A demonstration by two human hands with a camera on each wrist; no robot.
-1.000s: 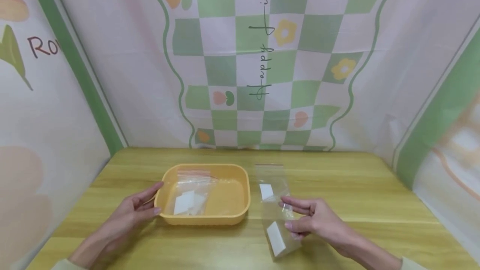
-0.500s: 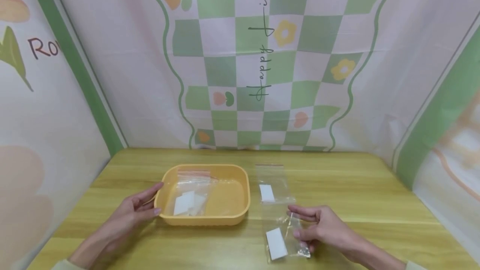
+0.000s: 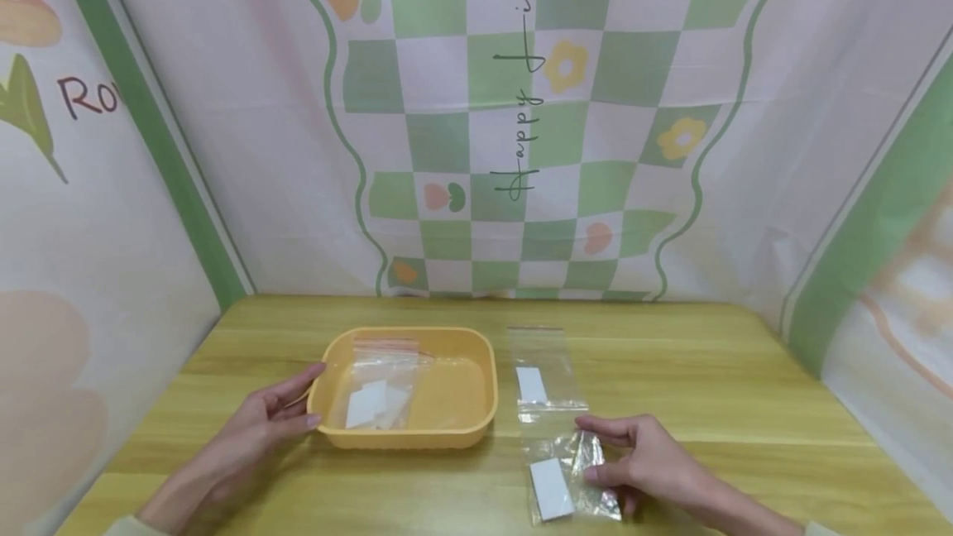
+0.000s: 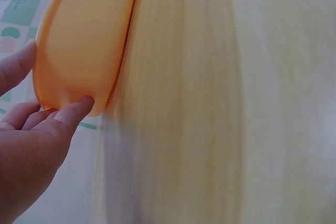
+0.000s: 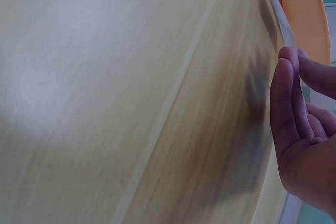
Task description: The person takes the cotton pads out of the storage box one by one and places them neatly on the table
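Observation:
A shallow yellow-orange plastic tray [image 3: 454, 387] stands on the table, left of centre. My left hand [image 3: 256, 428] holds its left end, index finger near the back corner and thumb near the front one; the left wrist view shows fingertips on the tray's outer wall. Inside lie clear zip bags [image 3: 387, 361] with white pieces, overlapping so their number is unclear. My right hand [image 3: 644, 461] pinches the right side of a clear zip bag [image 3: 584, 470] holding a white rectangular piece [image 3: 551, 489]. Beyond it, another zip bag [image 3: 543, 350] with a white piece [image 3: 531, 385] lies on the table.
The wood-grain table [image 3: 707, 379] reaches back to a hanging cloth [image 3: 499, 131] with a green and white check. Patterned cloth sides [image 3: 97, 213] flank the table. The tray's right wall stands between its contents and the two bags on the right.
My right hand has moved slightly toward me and to the right, drawing its zip bag away from the one beyond, so they overlap less. The left hand and tray look unmoved.

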